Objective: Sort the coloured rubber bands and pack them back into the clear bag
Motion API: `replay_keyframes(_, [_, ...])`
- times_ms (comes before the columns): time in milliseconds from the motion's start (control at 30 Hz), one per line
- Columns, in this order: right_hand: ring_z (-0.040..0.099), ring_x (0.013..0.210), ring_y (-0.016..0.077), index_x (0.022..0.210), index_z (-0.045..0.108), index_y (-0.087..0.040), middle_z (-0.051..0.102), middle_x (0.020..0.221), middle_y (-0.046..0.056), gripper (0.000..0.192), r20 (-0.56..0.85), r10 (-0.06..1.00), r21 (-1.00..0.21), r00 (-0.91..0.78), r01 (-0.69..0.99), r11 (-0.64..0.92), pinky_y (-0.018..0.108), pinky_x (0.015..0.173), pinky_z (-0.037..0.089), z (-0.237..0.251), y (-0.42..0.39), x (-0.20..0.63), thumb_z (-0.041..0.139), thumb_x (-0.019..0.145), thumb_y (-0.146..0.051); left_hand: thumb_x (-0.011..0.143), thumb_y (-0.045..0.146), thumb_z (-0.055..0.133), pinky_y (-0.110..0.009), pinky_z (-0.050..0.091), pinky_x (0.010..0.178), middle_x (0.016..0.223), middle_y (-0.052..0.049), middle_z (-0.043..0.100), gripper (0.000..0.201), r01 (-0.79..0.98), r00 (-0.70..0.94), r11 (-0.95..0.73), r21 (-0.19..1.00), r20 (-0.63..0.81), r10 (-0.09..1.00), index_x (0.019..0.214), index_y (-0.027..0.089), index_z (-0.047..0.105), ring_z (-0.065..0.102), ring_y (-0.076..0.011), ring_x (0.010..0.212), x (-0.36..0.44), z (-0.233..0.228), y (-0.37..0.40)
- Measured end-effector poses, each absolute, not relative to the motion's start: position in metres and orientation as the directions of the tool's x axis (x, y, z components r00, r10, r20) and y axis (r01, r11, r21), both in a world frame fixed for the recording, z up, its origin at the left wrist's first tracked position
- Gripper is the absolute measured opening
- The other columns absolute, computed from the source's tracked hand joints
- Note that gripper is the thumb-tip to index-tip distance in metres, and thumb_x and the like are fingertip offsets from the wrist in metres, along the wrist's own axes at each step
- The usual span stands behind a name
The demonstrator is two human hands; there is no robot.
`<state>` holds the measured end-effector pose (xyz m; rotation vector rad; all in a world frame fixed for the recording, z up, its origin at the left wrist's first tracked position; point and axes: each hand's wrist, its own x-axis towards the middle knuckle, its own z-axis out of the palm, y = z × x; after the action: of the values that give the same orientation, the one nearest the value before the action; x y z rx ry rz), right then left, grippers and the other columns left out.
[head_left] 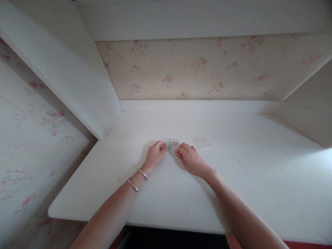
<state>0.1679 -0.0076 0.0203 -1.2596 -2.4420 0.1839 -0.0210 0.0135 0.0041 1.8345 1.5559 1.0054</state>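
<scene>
A small clear plastic case (pixel 175 141) lies on the white desk, with tiny green and reddish pieces showing in it. My left hand (pixel 156 153) is at its left end, thumb and fingers pinched together. Next to those fingertips is a tiny dark, patterned piece (pixel 169 147), too small to name. Closed with its fingers curled, my right hand (pixel 190 158) rests at the case's lower right corner. What either hand holds, if anything, is hidden by the fingers. A flat clear plastic square (pixel 201 140), like a lid, lies just beyond my right hand.
The white desk (pixel 166 197) has a rounded front left corner. White panels stand at its left (pixel 85 86) and right (pixel 308 107), and a white shelf (pixel 207 19) spans above. Flowered wallpaper (pixel 168 69) covers the back. A small dark speck (pixel 239 160) lies to the right.
</scene>
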Motion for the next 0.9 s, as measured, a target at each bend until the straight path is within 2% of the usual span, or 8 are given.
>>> replay_keyframes(100, [0.051,0.088,0.0165,0.093,0.053,-0.018,0.056,0.096,0.007,0.017,0.333,0.819,-0.343,-0.467,0.749,0.567,0.029,0.076,0.035,0.017,-0.001,0.163,0.036,0.095,-0.02,0.087,0.039,0.046,-0.023,0.042,0.063,0.079,-0.002,0.067,0.03,0.534,0.012,-0.152,0.832,0.173,0.985,0.092,0.016,0.065,0.059,-0.0142,0.07,-0.022,0.005,0.016])
replay_keyframes(233, [0.051,0.09,0.0171,0.095,0.054,-0.018,0.056,0.097,0.007,0.017,0.386,0.816,-0.343,-0.43,0.754,0.56,0.03,0.077,0.035,0.011,0.009,0.149,0.037,0.094,-0.02,0.086,0.039,0.047,-0.024,0.043,0.065,0.08,-0.003,0.067,0.029,0.467,-0.056,-0.098,0.879,0.14,0.989,0.089,0.016,0.065,0.059,-0.0148,0.072,-0.025,0.006,0.019])
replay_keyframes(333, [0.052,0.091,0.0179,0.095,0.057,-0.019,0.057,0.096,0.006,0.017,0.389,0.818,-0.338,-0.423,0.761,0.554,0.031,0.077,0.035,0.01,0.015,0.143,0.04,0.094,-0.022,0.086,0.039,0.048,-0.024,0.042,0.064,0.079,-0.002,0.067,0.029,0.45,-0.075,-0.083,0.889,0.13,0.989,0.089,0.015,0.065,0.058,-0.0145,0.071,-0.026,0.006,0.02])
replay_keyframes(433, [0.053,0.09,0.0175,0.094,0.06,-0.021,0.058,0.094,0.006,0.019,0.434,0.822,-0.402,-0.368,0.738,0.542,0.032,0.078,0.036,0.011,0.022,0.149,0.041,0.093,-0.024,0.087,0.039,0.046,-0.023,0.041,0.062,0.077,-0.002,0.066,0.03,0.47,-0.063,-0.101,0.877,0.148,0.987,0.091,0.016,0.064,0.058,-0.0135,0.069,-0.026,0.005,0.019])
replay_keyframes(567, [0.054,0.084,0.0171,0.091,0.061,-0.019,0.057,0.09,0.006,0.021,0.54,0.832,-0.568,-0.126,0.675,0.471,0.031,0.074,0.04,0.01,0.029,0.179,0.042,0.092,-0.028,0.089,0.039,0.044,-0.021,0.035,0.054,0.065,0.001,0.062,0.03,0.608,0.019,-0.168,0.776,0.198,0.98,0.093,0.017,0.065,0.054,-0.0113,0.057,-0.022,0.006,0.012])
replay_keyframes(667, [0.053,0.076,0.0159,0.088,0.063,-0.019,0.056,0.085,0.005,0.021,0.518,0.855,-0.646,-0.002,0.654,0.393,0.029,0.068,0.041,0.008,0.029,0.201,0.046,0.089,-0.031,0.09,0.037,0.043,-0.021,0.034,0.053,0.062,0.001,0.061,0.03,0.688,0.151,-0.28,0.67,0.245,0.958,0.093,0.018,0.065,0.053,-0.0108,0.055,-0.015,0.011,0.002])
replay_keyframes(767, [0.052,0.071,0.0144,0.087,0.064,-0.019,0.056,0.081,0.004,0.02,0.489,0.872,-0.665,0.014,0.653,0.362,0.028,0.065,0.041,0.009,0.025,0.21,0.048,0.088,-0.031,0.091,0.035,0.042,-0.021,0.038,0.058,0.07,0.0,0.066,0.028,0.706,0.303,-0.395,0.588,0.254,0.918,0.093,0.021,0.066,0.057,-0.0117,0.061,-0.004,0.015,-0.008])
replay_keyframes(900, [0.051,0.066,0.0128,0.088,0.066,-0.021,0.056,0.077,0.002,0.021,0.477,0.878,-0.655,-0.047,0.648,0.39,0.026,0.061,0.04,0.014,0.021,0.208,0.048,0.088,-0.032,0.092,0.033,0.041,-0.023,0.044,0.069,0.087,0.0,0.07,0.026,0.722,0.456,-0.492,0.486,0.2,0.867,0.099,0.025,0.065,0.063,-0.0147,0.077,0.01,0.018,-0.015])
